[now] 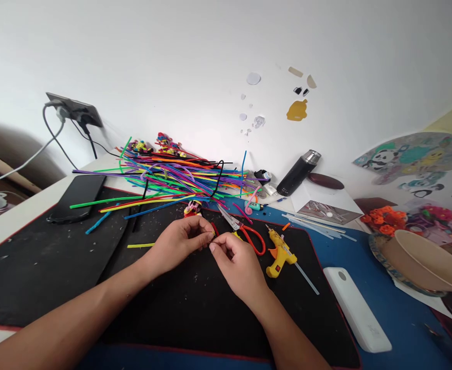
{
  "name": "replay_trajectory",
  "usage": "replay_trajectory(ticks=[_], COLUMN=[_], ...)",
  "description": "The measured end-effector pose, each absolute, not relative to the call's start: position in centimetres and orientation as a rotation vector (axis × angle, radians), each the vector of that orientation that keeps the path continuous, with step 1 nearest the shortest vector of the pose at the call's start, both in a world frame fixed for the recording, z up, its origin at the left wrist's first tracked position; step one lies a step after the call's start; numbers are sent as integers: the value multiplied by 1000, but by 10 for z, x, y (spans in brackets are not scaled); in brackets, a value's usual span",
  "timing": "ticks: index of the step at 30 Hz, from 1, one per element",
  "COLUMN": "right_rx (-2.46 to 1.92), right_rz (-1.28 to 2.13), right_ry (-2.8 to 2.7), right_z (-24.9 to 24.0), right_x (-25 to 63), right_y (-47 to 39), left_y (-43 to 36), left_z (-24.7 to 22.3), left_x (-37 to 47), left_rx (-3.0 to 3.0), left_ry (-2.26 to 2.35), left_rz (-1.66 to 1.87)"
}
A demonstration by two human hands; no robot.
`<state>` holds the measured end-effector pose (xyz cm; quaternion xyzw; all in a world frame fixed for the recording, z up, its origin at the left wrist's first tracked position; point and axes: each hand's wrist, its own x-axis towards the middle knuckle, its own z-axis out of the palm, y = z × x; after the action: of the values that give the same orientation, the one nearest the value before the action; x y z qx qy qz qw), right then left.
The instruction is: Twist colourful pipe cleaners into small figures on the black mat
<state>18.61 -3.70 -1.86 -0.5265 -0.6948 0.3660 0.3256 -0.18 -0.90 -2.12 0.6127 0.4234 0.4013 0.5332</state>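
Mat [187,318] under scissors [241,226]. Left hand [183,241] and right hand [241,264] near side of scissors, fingertips almost meeting. Both pinch a tiny piece [213,234], thumb to forefinger, just left of scissors; mostly hidden, can't ID it. Step looks like fine shaping or joining; next move calls for light, steady fingertip control. Glue gun [282,254] right of scissors, stick in the back. Pipe cleaners [187,180] beyond scissors, left. Flask [297,173] beyond, right.
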Motion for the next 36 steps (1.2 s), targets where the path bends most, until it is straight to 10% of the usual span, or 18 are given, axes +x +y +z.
replay_trajectory(ticks=[36], right_rx=[-1343], right_rz=[816], right_ry=[-1739], right_z=[-12], right_x=[188], right_y=[-36], left_y=[-8], left_z=[-15], left_x=[0], left_rx=[1262], left_ry=[883], left_rz=[863])
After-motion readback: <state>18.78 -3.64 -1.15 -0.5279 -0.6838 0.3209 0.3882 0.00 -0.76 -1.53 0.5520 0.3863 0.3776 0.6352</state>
